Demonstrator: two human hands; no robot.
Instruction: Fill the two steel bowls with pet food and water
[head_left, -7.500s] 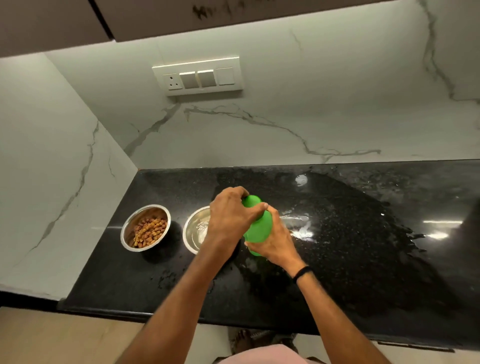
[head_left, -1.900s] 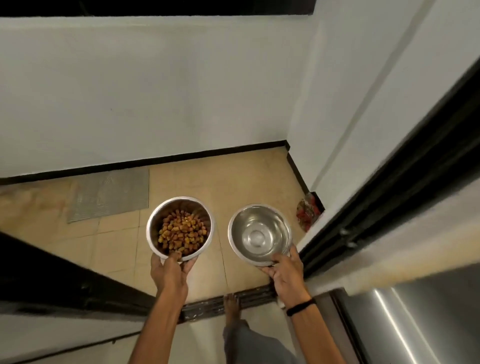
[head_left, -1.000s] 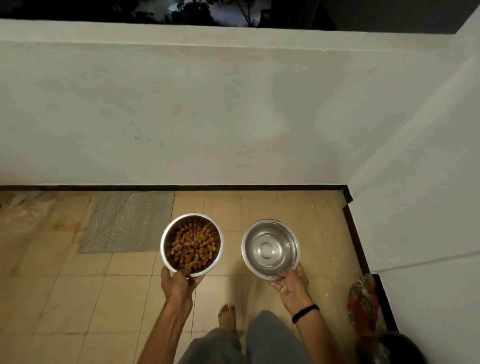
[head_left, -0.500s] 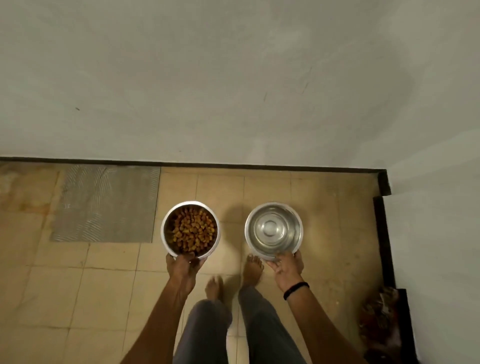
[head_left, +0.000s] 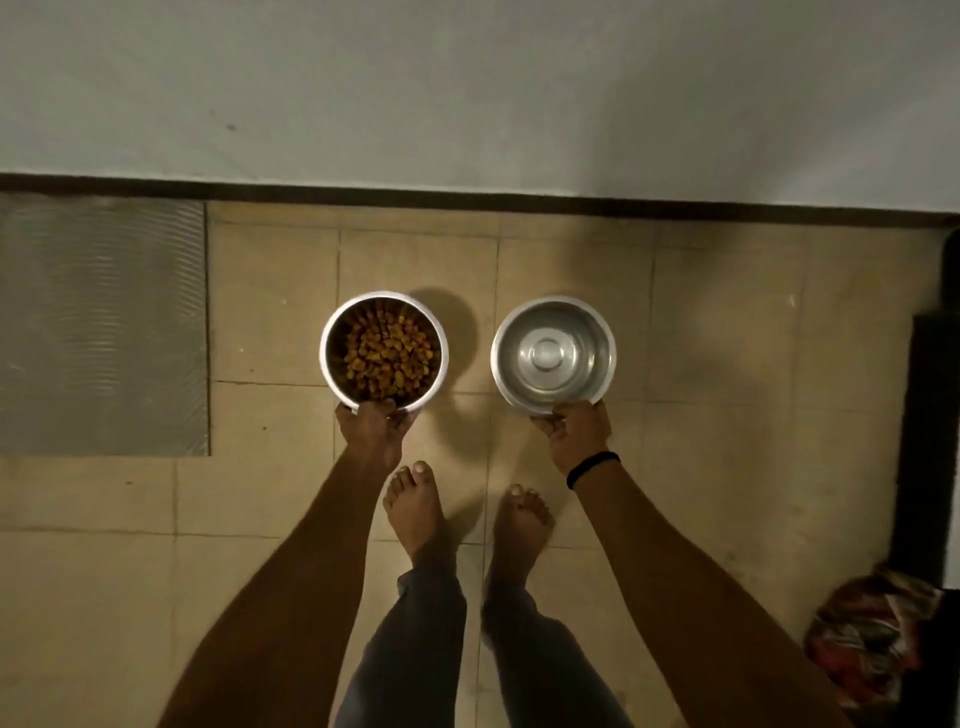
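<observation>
Two steel bowls hang side by side over a tiled floor. The left bowl (head_left: 328, 358) is filled with brown pet food kibble (head_left: 387, 354); my left hand (head_left: 371, 428) grips its near rim. The right bowl (head_left: 553, 353) shows a shiny inside with clear water; my right hand (head_left: 576, 431), with a black band at the wrist, grips its near rim. Both bowls look level and cast shadows on the tiles beside them.
My bare feet (head_left: 415, 506) stand just behind the bowls. A grey ribbed mat (head_left: 98, 327) lies on the floor at the left. A white wall with a dark skirting (head_left: 467, 200) runs across ahead. A red crumpled bag (head_left: 872, 639) sits at the lower right.
I have gone from the kitchen counter out to the tiled floor with both bowls. In the last second the view has tilted down and the bowls have come lower, closer to the floor.
</observation>
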